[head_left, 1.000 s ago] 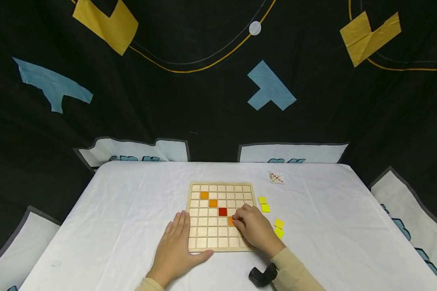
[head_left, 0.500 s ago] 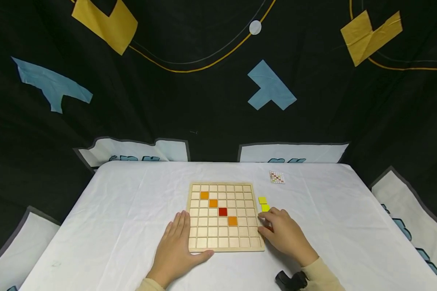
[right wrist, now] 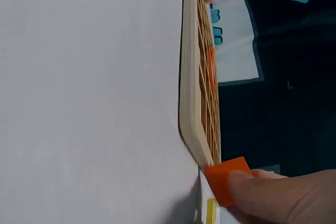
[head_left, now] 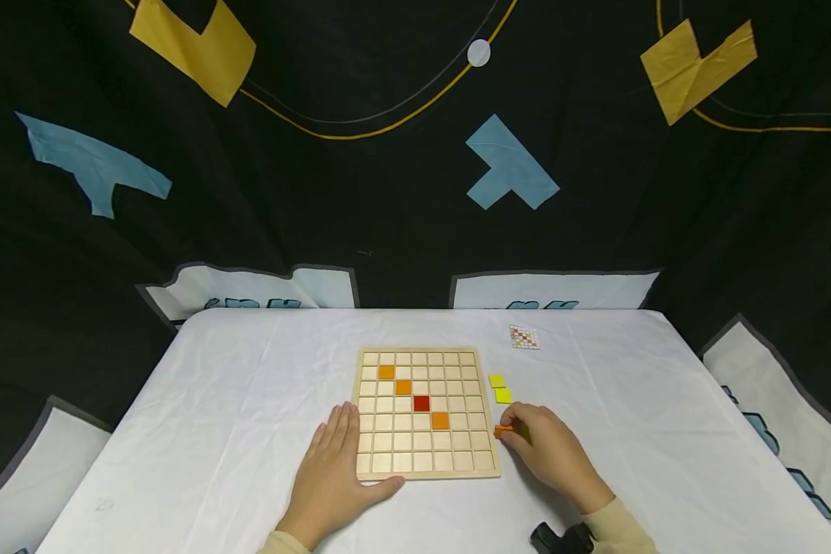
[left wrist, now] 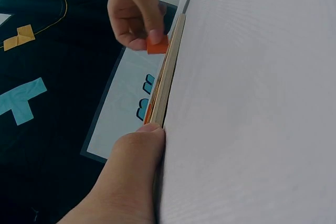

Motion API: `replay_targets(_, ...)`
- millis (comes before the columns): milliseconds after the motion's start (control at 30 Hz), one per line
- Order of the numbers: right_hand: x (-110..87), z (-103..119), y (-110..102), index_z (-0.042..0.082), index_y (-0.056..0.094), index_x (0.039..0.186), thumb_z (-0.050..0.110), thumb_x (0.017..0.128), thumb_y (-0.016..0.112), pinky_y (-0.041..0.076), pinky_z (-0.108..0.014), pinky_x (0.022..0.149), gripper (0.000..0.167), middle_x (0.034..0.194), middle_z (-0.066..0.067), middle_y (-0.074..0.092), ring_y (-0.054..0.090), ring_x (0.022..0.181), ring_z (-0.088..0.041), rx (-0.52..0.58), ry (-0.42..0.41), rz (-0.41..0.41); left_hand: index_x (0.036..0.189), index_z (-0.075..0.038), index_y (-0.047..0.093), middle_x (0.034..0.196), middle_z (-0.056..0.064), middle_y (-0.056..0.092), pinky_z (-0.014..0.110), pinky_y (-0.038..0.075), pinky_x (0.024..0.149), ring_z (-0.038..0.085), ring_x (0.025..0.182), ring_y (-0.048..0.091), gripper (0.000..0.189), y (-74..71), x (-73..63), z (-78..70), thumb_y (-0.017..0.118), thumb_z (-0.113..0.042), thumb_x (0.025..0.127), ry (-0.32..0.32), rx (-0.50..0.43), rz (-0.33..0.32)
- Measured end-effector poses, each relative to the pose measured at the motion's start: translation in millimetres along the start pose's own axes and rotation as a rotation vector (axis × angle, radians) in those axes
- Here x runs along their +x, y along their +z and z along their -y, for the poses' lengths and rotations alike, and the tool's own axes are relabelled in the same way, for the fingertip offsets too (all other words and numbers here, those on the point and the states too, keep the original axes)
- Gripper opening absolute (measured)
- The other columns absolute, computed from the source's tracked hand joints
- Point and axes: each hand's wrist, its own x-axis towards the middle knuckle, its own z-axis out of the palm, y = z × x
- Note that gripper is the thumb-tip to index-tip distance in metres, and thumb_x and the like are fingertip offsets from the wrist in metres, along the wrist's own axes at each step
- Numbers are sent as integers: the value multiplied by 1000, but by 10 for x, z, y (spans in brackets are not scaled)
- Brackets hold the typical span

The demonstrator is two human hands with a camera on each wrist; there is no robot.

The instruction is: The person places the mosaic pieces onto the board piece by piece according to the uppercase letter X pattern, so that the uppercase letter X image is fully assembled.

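Note:
A square wooden grid board (head_left: 459,436) lies on the table. Three orange tiles (head_left: 440,421) and one red tile (head_left: 421,403) run diagonally down it. My left hand (head_left: 328,469) lies flat along the board's left side, fingers straight, with its thumb (left wrist: 142,148) at the near edge. Just off the right edge, my right hand (head_left: 550,450) pinches another orange tile (right wrist: 224,178) between thumb and fingers. In the right wrist view this tile is tilted and overlaps the board's corner. Two yellow tiles (head_left: 502,395) lie beyond the right hand.
A small card with a coloured grid pattern (head_left: 524,337) lies at the back right of the white-covered table (head_left: 249,385). Behind it hangs a black cloth (head_left: 360,215) with blue and gold shapes. A black device (head_left: 561,538) is at the right wrist.
My right hand has left the orange tile on the board and moved right, off its edge. There it now pinches another orange tile. My left hand stays at the board.

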Motion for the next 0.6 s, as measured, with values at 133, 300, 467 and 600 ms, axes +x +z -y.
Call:
replay_targets(133, 27, 85, 31, 25, 66, 89, 21, 87, 77, 42, -23, 60, 12, 82, 15, 62, 46, 64, -5, 92, 5, -36, 156, 4, 19, 165, 18, 17, 51, 16, 125, 33, 154, 15, 131, 0, -2, 3, 54, -89, 71, 1, -3, -1)
replay_targets(300, 70, 185, 141, 25, 67, 90, 21, 86, 78, 37, -20, 49, 12, 77, 16, 62, 42, 52, -3, 224, -16, -24, 155, 4, 19, 165, 19, 17, 51, 17, 125, 33, 154, 15, 131, -1, -1, 5, 54, -89, 71, 4, 4, -7)
replay_targets(467, 108, 251, 288, 24, 66, 89, 18, 85, 78, 42, -18, 57, 14, 75, 16, 61, 49, 60, -2, 260, -49, 5, 156, 4, 19, 165, 18, 17, 50, 17, 126, 33, 154, 15, 131, -3, 0, 2, 54, -89, 70, 0, 1, -1)
replay_targets(600, 116, 279, 358, 25, 66, 90, 19, 86, 78, 50, -21, 69, 14, 83, 16, 61, 55, 74, -1, 206, -83, -13, 156, 3, 19, 165, 18, 17, 50, 16, 126, 32, 155, 15, 131, -8, -2, 4, 55, -89, 71, -3, 5, 8)
